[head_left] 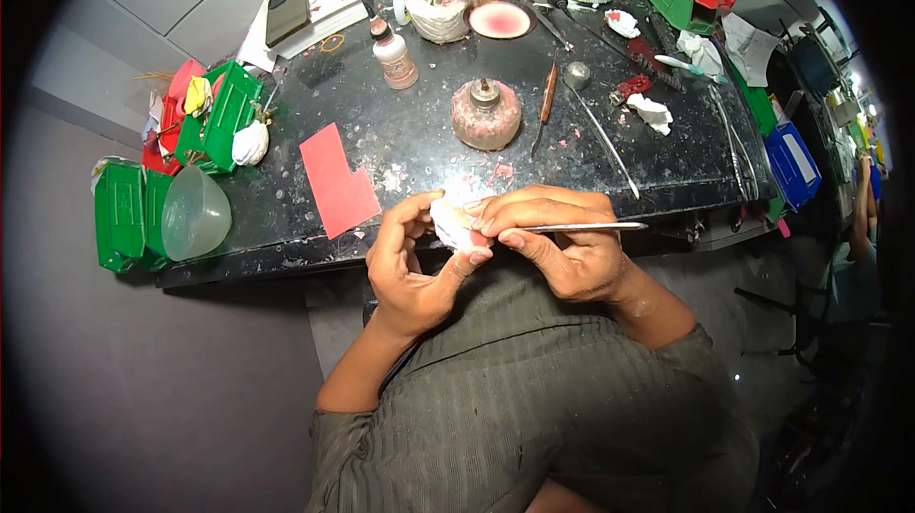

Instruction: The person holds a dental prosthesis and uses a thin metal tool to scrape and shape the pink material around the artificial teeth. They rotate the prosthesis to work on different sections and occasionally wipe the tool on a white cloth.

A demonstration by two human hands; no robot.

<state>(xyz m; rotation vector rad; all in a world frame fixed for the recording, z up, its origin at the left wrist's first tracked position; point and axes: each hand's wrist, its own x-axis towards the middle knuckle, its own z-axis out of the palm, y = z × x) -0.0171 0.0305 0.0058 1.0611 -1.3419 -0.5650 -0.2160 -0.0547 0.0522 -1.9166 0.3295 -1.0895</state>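
My left hand [405, 275] is closed around a small white plaster cast [445, 223], gripping it between thumb and fingers just in front of the bench edge. A bit of pink wax [481, 239] shows on its lower right side. My right hand [577, 251] is closed on a slim metal carving tool [610, 227], whose shaft points right; its working tip is hidden by my fingers at the cast. Bright light washes out the cast's detail. Left of my hands lies a red wax sheet [338, 184] with a notched corner.
Beyond my hands stands a glass spirit lamp [486, 117]. A wooden-handled wax knife [548, 98] and a long ladle-like tool [602, 132] lie right of it. A dropper bottle [394, 60] stands behind. Green bins [121, 215] and a translucent bowl [197, 215] sit left.
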